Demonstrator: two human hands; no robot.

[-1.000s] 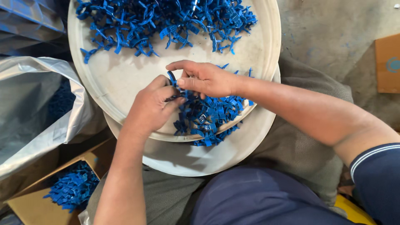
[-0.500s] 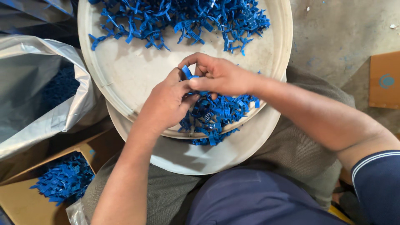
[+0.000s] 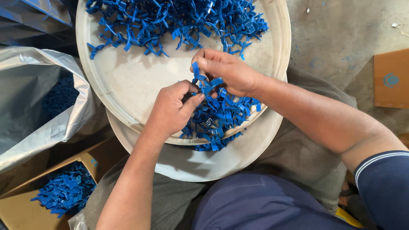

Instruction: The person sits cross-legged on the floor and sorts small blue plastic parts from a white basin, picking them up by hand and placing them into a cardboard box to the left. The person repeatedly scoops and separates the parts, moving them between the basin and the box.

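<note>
1. Nearest the wearer is a lap in dark blue cloth [image 3: 255, 200], with a grey-brown cloth [image 3: 306, 170] spread over the knees; a dark blue sleeve with a pale stripe [image 3: 383, 179] covers the right upper arm

2. Low on the left sits an open cardboard box [image 3: 17, 208] with a heap of small blue plastic pieces [image 3: 64, 189] in it

3. Two round pale trays rest on the lap, one stacked on the other; the lower tray [image 3: 204, 164] juts out toward the body, the upper tray [image 3: 128, 81] lies on top and reaches further away

4. The left hand [image 3: 170, 108] is curled over the near part of the upper tray, thumb and fingers pinched together on a blue plastic clip [image 3: 197, 91] at the edge of the near pile of blue clips [image 3: 217, 121]; that pile spills to the tray's near rim

5. The right hand [image 3: 226, 72] sits just beyond, fingers closed on a strip of blue clips [image 3: 199, 76] that stands up between the two hands; the hands are almost touching

6. To the left lies a grey plastic bag [image 3: 38, 106], open, with dark blue pieces dimly seen inside

7. Furthest off, a big loose tangle of blue clips [image 3: 170, 21] covers the far part of the upper tray; to the right are a bare concrete floor [image 3: 341, 38] and a flat piece of cardboard [image 3: 392, 79]
</note>
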